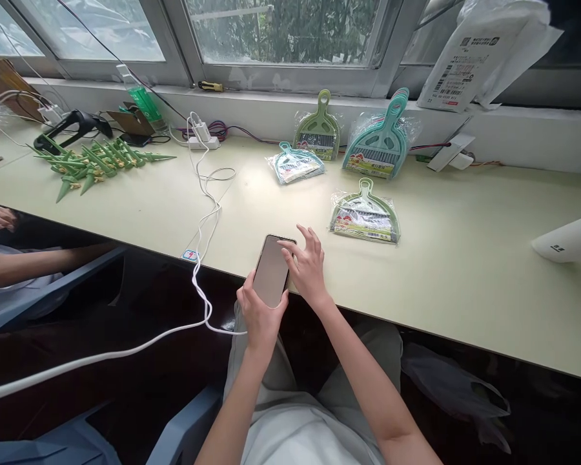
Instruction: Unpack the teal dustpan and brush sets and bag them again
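Observation:
A smartphone (271, 274) with a pale greyish screen is held upright over the table's front edge. My left hand (262, 313) is closed around its lower end, thumb and fingers on opposite sides. At the phone's upper right is my right hand (307, 265), fingers spread and holding nothing, the index finger over the screen; whether it touches the glass I cannot tell. Beyond the hands lies a green dustpan-and-brush set (365, 216) in clear wrapping. Farther back are a small blue set (297, 165), a green set (319, 129) and several stacked teal sets (380, 142), also wrapped.
White cables (206, 194) run from a power strip (203, 141) over the table edge. Left are green pointed pieces (94, 161), a black stand (72, 126) and a green-liquid bottle (142, 100). A white cylinder (569, 239) lies right. Another person's arm (43, 263) rests at left.

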Demonstrator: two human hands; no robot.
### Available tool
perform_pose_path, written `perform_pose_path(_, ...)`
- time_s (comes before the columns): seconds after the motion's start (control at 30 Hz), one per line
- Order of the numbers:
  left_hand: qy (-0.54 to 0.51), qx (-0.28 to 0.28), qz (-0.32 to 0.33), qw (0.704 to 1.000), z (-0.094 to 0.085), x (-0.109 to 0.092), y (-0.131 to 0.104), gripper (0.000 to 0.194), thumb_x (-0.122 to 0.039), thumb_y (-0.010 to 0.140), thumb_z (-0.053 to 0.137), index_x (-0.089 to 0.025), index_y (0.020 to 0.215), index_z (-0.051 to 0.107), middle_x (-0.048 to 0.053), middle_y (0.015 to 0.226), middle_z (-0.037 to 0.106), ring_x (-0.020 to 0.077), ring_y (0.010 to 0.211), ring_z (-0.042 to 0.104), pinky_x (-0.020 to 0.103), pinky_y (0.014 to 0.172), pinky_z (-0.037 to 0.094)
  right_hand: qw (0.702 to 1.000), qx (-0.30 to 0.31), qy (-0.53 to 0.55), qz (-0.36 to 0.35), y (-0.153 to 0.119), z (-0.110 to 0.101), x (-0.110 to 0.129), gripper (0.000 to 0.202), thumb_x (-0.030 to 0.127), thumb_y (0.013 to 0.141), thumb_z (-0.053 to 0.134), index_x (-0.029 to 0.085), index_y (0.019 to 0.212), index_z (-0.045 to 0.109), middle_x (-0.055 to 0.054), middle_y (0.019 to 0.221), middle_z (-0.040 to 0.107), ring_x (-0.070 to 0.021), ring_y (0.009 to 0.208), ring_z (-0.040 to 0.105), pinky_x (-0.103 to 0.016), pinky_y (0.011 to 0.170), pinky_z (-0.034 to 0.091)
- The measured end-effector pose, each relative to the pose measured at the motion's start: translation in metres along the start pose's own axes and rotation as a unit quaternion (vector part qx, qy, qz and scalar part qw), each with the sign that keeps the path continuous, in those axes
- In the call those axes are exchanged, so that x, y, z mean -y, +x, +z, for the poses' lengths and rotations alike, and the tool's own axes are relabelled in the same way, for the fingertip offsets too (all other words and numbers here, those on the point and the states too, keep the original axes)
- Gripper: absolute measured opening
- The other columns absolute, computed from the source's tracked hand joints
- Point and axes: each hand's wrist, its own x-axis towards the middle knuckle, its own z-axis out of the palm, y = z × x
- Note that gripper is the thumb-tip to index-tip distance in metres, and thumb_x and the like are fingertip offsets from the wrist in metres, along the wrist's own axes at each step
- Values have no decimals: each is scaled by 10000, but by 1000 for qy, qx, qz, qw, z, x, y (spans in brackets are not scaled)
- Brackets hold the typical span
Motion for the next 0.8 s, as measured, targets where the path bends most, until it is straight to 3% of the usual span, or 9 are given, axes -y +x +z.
perform_pose_path(0.2, 15, 5, 9, 1000, -2, -1, 1, 735, -298, 740, 702, -180, 1359, 324, 162, 1307, 498, 310, 1200, 463, 508, 950, 461, 991, -17, 125, 48, 1, -1, -2, 390, 457, 956, 370, 311, 1272, 545, -39, 1482, 345, -244, 1408, 238, -480, 1131, 251)
perform_pose_path(0.3, 14, 9, 5, 1000, -4, -3, 2, 723, -310, 746, 691, -175, 1359, 331, 163, 1305, 501, 318, 1184, 467, 517, 942, 459, 958, -4, 258, 124, 1, 2, -6, 532, 493, 948, 354, 242, 1416, 391, -91, 1418, 451, -236, 1324, 390, -435, 1090, 331)
perform_pose_path(0.37, 12, 8, 1, 1000, -5, -3, 3, 726, -320, 742, 692, -174, 1358, 336, 162, 1294, 507, 323, 1175, 471, 520, 930, 465, 925, 19, 334, 180, 2, 6, -11, 606, 525, 928, 376, 212, 1447, 353, -104, 1268, 585, -244, 1166, 538, -413, 990, 430)
perform_pose_path(0.47, 8, 5, 2, 1000, -3, -2, 5, 741, -324, 734, 697, -181, 1365, 335, 158, 1270, 523, 321, 1177, 471, 514, 913, 477, 861, 32, 442, 250, 6, 11, -18, 636, 554, 878, 452, 200, 1406, 436, -82, 1045, 670, -219, 901, 642, -363, 805, 516)
perform_pose_path(0.57, 7, 8, 8, 1000, 0, -5, 8, 740, -318, 740, 686, -179, 1374, 329, 160, 1252, 536, 318, 1169, 478, 514, 913, 476, 807, 49, 520, 277, 13, 11, -25, 542, 535, 833, 537, 218, 1272, 566, -63, 977, 682, -186, 811, 660, -320, 745, 526)
perform_pose_path(0.8, 3, 21, 16, 1000, 12, -15, 23, 712, -345, 764, 663, -183, 1371, 328, 157, 1307, 509, 330, 1178, 466, 542, 958, 437, 761, 90, 583, 271, 35, 3, -41, 358, 503, 799, 603, 271, 1072, 616, -38, 983, 700, -165, 756, 672, -298, 694, 512)
